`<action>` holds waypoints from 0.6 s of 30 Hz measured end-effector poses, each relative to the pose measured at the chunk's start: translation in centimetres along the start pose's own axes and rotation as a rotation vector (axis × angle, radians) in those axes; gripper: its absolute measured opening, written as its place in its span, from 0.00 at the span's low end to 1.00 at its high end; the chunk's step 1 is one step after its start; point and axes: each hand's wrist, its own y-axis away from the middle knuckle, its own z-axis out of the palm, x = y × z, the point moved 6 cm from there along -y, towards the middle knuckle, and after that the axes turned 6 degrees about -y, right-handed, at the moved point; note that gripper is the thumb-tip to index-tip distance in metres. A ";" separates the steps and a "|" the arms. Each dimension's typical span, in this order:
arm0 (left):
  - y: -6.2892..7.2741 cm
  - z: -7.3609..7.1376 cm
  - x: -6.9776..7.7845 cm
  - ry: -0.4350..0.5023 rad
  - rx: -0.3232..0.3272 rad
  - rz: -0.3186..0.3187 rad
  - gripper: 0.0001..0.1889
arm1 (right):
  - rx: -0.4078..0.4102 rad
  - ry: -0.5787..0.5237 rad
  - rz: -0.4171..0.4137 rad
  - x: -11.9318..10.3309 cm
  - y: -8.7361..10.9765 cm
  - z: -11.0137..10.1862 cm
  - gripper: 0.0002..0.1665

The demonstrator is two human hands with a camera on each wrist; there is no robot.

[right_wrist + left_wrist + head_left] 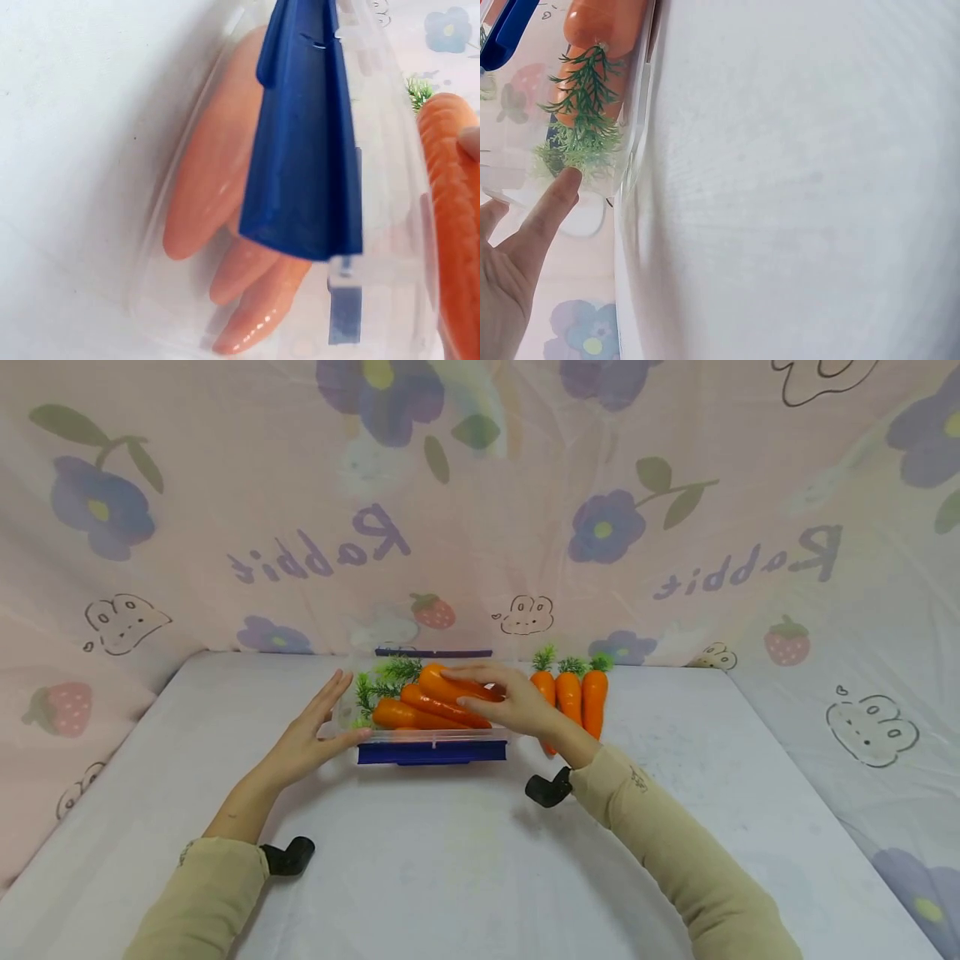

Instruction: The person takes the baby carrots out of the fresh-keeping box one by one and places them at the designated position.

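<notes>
My right hand point(519, 700) holds an orange toy carrot point(435, 682) over a clear plastic box, thumb and fingers around its body. The same carrot point(448, 202) shows at the right edge of the right wrist view. Inside the box point(420, 735), which has blue clip latches point(432, 752), several carrots point(405, 716) lie with their green tops to the left. My left hand point(303, 742) is at the box's left end, fingers extended. In the left wrist view, a straight finger of my left hand point(514, 277) reaches the box's corner by the green carrot top point(585, 97).
Three more carrots point(570, 697) lie side by side to the right of the box, green tops away from me. The white table point(450, 877) meets a printed cloth backdrop point(480, 527) behind. A second blue latch point(433, 652) sticks out at the box's far side.
</notes>
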 end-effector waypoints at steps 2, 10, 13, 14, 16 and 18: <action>0.0 0.0 0.0 -0.001 0.001 0.002 0.46 | 0.016 -0.029 -0.009 -0.1 0.3 -0.3 0.24; 0.0 0.0 0.1 -0.005 0.004 0.005 0.45 | 0.150 0.067 0.022 -0.2 1.6 -1.9 0.24; 0.1 0.0 0.2 -0.010 0.005 0.006 0.46 | 0.218 0.178 0.003 -0.3 2.2 -2.4 0.23; 0.1 0.0 0.2 -0.011 0.006 0.006 0.46 | 0.235 0.204 -0.006 -0.3 2.4 -2.5 0.23; 0.1 0.0 0.2 -0.013 0.005 0.006 0.45 | 0.263 0.237 -0.016 -0.3 2.9 -2.7 0.23; 0.1 0.0 0.2 -0.015 0.006 0.003 0.45 | 0.284 0.247 -0.012 -0.1 3.3 -2.9 0.23</action>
